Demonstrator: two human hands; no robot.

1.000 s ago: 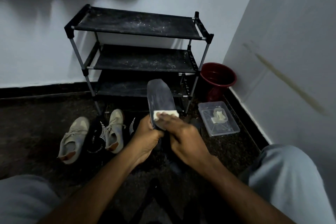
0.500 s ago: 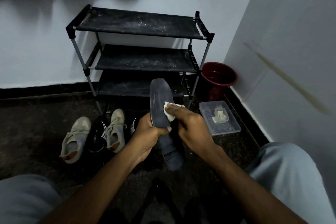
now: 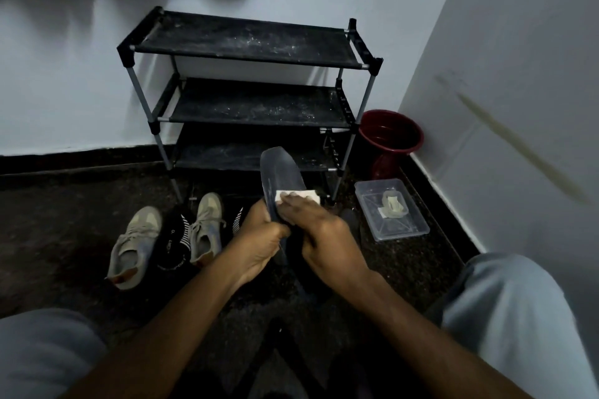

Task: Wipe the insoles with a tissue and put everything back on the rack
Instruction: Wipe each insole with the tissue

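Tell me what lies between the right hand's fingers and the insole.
Head view: a white tissue, which the right hand holds against the insole; the left hand grips the insole.

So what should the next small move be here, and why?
Probably slide the tissue up toward the toe end of the dark insole. The right hand holds the tissue across the insole's middle, the left hand grips it lower down, and the toe part above the tissue lies bare, so that stretch looks next to wipe.
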